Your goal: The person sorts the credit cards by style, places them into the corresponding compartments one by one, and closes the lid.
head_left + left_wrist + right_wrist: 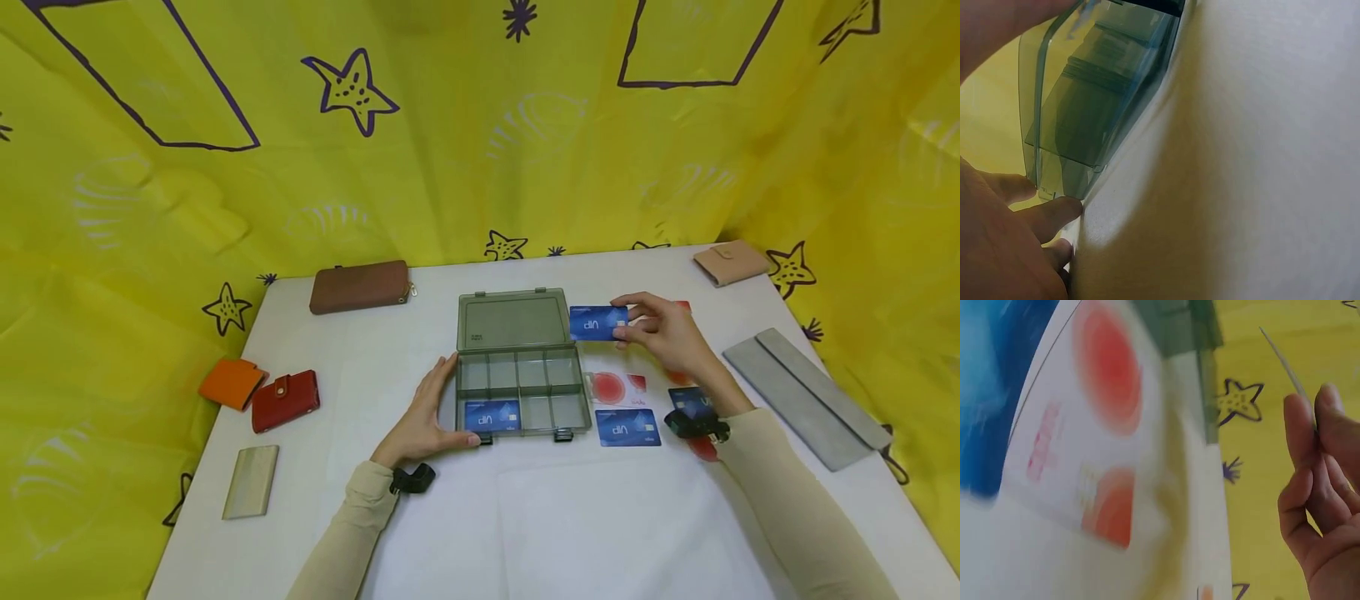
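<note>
A translucent grey-green compartment box point(534, 390) lies with its lid point(513, 321) flipped back. My left hand point(422, 421) holds the box at its left side, fingers along that side and thumb at the front edge; in the left wrist view the fingertips point(1063, 212) touch the box wall. One blue VIP card point(492, 415) lies in the front left compartment. My right hand point(660, 329) pinches another blue VIP card point(597, 323) between thumb and fingers, right of the lid. The right wrist view shows this card point(1282, 362) edge-on, raised above the table.
Right of the box lie a red-and-white card point(618, 389) and a blue card point(627, 427), with more cards partly under the right arm. Around them are a brown wallet point(360, 287), orange, red and gold wallets at left, a beige wallet point(731, 262) and a grey pouch point(806, 398).
</note>
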The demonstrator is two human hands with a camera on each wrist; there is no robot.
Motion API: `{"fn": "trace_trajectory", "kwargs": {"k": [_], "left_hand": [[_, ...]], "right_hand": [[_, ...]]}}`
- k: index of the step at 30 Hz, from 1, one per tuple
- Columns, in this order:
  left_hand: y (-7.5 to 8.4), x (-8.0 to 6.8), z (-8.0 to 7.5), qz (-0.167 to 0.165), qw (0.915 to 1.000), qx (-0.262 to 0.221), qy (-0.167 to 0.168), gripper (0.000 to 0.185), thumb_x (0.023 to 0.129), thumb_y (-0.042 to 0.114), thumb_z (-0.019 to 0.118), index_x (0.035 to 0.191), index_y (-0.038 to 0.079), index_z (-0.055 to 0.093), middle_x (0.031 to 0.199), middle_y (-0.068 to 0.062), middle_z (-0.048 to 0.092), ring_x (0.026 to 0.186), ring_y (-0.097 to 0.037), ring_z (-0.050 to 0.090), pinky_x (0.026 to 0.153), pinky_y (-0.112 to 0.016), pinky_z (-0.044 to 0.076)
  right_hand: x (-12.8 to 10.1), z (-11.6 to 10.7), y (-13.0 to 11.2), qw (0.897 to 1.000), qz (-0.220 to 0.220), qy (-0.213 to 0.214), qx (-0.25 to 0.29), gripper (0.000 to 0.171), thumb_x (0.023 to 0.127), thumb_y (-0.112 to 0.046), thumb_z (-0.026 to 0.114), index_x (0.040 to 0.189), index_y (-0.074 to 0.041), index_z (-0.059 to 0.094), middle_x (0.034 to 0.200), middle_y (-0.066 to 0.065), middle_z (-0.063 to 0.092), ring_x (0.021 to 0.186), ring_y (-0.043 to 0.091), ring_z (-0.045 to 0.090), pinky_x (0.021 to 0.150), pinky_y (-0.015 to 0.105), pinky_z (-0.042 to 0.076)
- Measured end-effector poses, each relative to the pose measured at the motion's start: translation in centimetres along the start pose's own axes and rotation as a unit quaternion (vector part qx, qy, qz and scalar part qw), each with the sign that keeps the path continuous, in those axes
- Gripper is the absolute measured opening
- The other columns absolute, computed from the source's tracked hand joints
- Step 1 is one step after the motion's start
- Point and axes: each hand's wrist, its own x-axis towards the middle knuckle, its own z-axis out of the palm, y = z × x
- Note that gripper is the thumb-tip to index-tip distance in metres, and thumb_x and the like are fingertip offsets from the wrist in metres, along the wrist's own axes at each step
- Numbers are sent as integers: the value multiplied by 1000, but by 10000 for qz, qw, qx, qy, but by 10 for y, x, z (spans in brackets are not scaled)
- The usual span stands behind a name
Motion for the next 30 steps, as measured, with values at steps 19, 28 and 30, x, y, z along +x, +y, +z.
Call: {"fn": "trace_trajectory", "kwargs": {"k": [19,28,30], "left_hand": [[-3,4,0,-33,10000,14,42,134,73,41,96,173,24,8,179,-19,4,165,-41,3,126,-75,8],[-2,4,1,0,10000,-52,1,133,74,40,95,173,22,8,178,-21,4,165,-43,1,126,-77,8],[-3,4,1,-3,10000,-41,4,133,74,39,95,173,20,8,178,-22,5,165,-44,1,126,-77,8]], "right_hand": [[-13,92,-47,9839,-1157,-962,968,62,77,-5,94,133,2,68,95,9,68,76,11,65,68,19,55],[-18,121,-57,9804,-1757,-884,131,61,69,-21,102,122,-8,74,107,1,75,89,23,65,71,30,55],[-18,124,-58,9801,-1763,-911,25,61,69,-22,102,121,-10,74,114,2,75,93,22,65,78,32,57]]}}
